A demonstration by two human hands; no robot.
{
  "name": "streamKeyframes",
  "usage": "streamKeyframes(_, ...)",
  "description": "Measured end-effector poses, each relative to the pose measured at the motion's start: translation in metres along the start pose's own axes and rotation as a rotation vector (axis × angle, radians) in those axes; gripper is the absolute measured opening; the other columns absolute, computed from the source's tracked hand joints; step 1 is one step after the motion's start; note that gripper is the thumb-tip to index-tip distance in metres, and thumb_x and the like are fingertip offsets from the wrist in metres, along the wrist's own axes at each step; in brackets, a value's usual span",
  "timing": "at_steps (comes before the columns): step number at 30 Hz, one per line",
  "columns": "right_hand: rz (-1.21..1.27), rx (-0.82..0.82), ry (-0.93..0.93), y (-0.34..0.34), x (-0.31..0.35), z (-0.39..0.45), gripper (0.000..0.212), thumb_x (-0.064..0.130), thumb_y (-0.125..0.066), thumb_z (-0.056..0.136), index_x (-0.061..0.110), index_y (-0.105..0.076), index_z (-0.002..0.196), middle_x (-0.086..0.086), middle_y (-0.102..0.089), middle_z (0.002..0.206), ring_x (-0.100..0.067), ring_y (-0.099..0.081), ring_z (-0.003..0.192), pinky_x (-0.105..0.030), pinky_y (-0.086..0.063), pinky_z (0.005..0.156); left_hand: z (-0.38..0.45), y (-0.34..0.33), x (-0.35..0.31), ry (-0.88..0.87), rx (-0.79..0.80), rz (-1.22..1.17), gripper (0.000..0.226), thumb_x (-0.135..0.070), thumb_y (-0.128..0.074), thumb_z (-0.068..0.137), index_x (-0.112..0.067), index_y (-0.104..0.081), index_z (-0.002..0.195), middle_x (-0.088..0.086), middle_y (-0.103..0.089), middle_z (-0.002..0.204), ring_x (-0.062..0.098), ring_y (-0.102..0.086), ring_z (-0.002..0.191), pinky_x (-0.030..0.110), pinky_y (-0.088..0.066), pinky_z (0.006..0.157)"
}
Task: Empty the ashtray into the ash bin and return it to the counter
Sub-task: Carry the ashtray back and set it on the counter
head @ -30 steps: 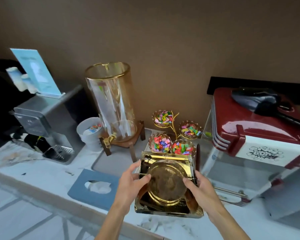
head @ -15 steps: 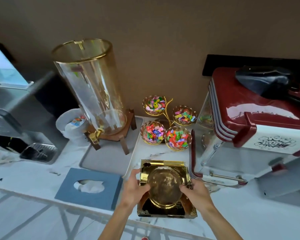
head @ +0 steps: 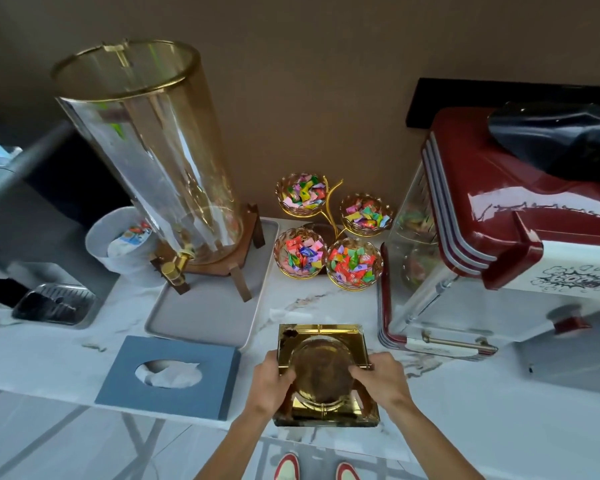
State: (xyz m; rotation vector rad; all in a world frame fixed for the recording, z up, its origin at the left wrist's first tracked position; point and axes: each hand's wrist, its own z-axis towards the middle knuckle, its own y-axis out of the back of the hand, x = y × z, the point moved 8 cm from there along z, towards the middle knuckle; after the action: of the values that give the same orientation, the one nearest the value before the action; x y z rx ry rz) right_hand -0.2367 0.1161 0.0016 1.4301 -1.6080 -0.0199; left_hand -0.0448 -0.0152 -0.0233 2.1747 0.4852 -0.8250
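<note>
A square golden ashtray [head: 323,344] with a round bowl lies at the front edge of the white marble counter [head: 465,403]. My left hand [head: 269,379] grips its left side, thumb over the rim. On the other side, my right hand [head: 381,375] holds the right rim, fingers curled into the bowl. The bowl looks bare inside. No ash bin is in view.
Behind the ashtray stands a gold stand of candy bowls [head: 326,237]. A tall glass dispenser [head: 153,154] sits on a grey tray [head: 205,313] at the left, a blue tissue box [head: 170,374] in front of it. A red popcorn machine [head: 510,237] fills the right.
Both hands have brought the ashtray down and forward toward the counter's front edge. The view has moved closer and tipped further down.
</note>
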Motion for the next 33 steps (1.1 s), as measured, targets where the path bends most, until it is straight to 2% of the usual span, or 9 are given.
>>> streamKeyframes(3, -0.027, -0.023, 0.013, -0.004, -0.003, 0.005, 0.029, 0.026, -0.074, 0.088, 0.025, -0.066, 0.061, 0.008, -0.069, 0.06, -0.004, -0.068, 0.056, -0.007, -0.042, 0.044, 0.01, 0.001, 0.004, 0.012, -0.004, -0.023, 0.033, -0.021, -0.062, 0.098, -0.015, -0.052, 0.128, -0.002, -0.064, 0.105, 0.01, -0.062, 0.089, 0.012, -0.053, 0.069)
streamKeyframes(5, -0.033, -0.057, 0.037, -0.006, -0.003, 0.006, 0.038, 0.024, -0.074, 0.088, 0.028, -0.06, 0.054, 0.014, -0.063, 0.054, 0.001, -0.062, 0.051, -0.005, -0.039, 0.039, 0.016, 0.002, 0.006, 0.028, -0.01, -0.036, 0.033, -0.02, -0.066, 0.096, -0.013, -0.054, 0.126, 0.0, -0.067, 0.105, 0.013, -0.063, 0.09, 0.019, -0.056, 0.075)
streamKeyframes(8, -0.04, -0.083, 0.035, -0.008, -0.004, 0.01, 0.04, 0.025, -0.074, 0.089, 0.03, -0.056, 0.054, 0.013, -0.06, 0.055, -0.003, -0.059, 0.054, -0.006, -0.036, 0.039, 0.023, 0.003, 0.008, 0.051, -0.014, -0.043, 0.036, -0.019, -0.069, 0.093, -0.012, -0.055, 0.125, 0.004, -0.069, 0.11, 0.017, -0.064, 0.095, 0.029, -0.057, 0.085)
streamKeyframes(11, -0.049, -0.1, 0.034, -0.01, -0.005, 0.016, 0.039, 0.026, -0.073, 0.089, 0.03, -0.057, 0.054, 0.013, -0.06, 0.056, -0.001, -0.059, 0.054, -0.007, -0.034, 0.04, 0.032, 0.004, 0.008, 0.065, -0.015, -0.035, 0.037, -0.019, -0.073, 0.089, -0.015, -0.053, 0.119, 0.0, -0.064, 0.103, 0.018, -0.064, 0.094, 0.032, -0.058, 0.086)
streamKeyframes(16, -0.057, -0.12, 0.011, -0.016, -0.01, 0.023, 0.027, 0.029, -0.073, 0.089, 0.022, -0.069, 0.063, 0.004, -0.068, 0.064, -0.006, -0.061, 0.059, -0.008, -0.033, 0.046, 0.046, 0.007, 0.004, 0.06, -0.014, 0.037, 0.031, -0.017, -0.074, 0.088, -0.019, -0.046, 0.103, -0.001, -0.064, 0.091, 0.006, -0.059, 0.073, 0.019, -0.05, 0.06)
streamKeyframes(20, -0.058, -0.124, -0.019, -0.02, -0.013, 0.031, 0.033, 0.031, -0.075, 0.087, 0.016, -0.068, 0.059, 0.004, -0.065, 0.058, -0.003, -0.059, 0.053, -0.008, -0.035, 0.039, 0.055, 0.007, -0.002, 0.058, 0.003, 0.107, 0.03, -0.021, -0.074, 0.089, -0.015, -0.047, 0.103, -0.003, -0.062, 0.086, 0.004, -0.055, 0.067, 0.013, -0.04, 0.047)
streamKeyframes(26, -0.1, -0.115, -0.059, -0.022, -0.014, 0.041, 0.027, 0.025, -0.072, 0.089, 0.003, -0.074, 0.074, -0.007, -0.072, 0.069, -0.012, -0.065, 0.059, -0.014, -0.043, 0.046, 0.061, 0.002, -0.009, 0.012, 0.048, 0.233, 0.025, -0.016, -0.066, 0.094, -0.013, -0.045, 0.106, 0.004, -0.058, 0.093, 0.011, -0.057, 0.073, 0.015, -0.045, 0.049)
streamKeyframes(29, -0.111, -0.124, -0.056, -0.02, -0.01, 0.043, 0.026, 0.023, -0.072, 0.09, 0.005, -0.07, 0.07, -0.001, -0.066, 0.063, -0.008, -0.06, 0.054, -0.011, -0.037, 0.037, 0.064, 0.002, -0.012, 0.001, 0.048, 0.242, 0.024, -0.017, -0.065, 0.095, -0.013, -0.045, 0.107, 0.005, -0.059, 0.096, 0.014, -0.062, 0.081, 0.018, -0.052, 0.057)
streamKeyframes(33, -0.145, -0.106, -0.08, -0.02, -0.007, 0.047, 0.027, 0.025, -0.071, 0.091, 0.003, -0.065, 0.077, -0.008, -0.066, 0.075, -0.018, -0.061, 0.064, -0.016, -0.036, 0.045, 0.068, 0.002, -0.015, 0.005, 0.053, 0.252, 0.026, -0.018, -0.066, 0.094, -0.013, -0.043, 0.104, 0.006, -0.058, 0.097, 0.022, -0.068, 0.092, 0.028, -0.06, 0.073)
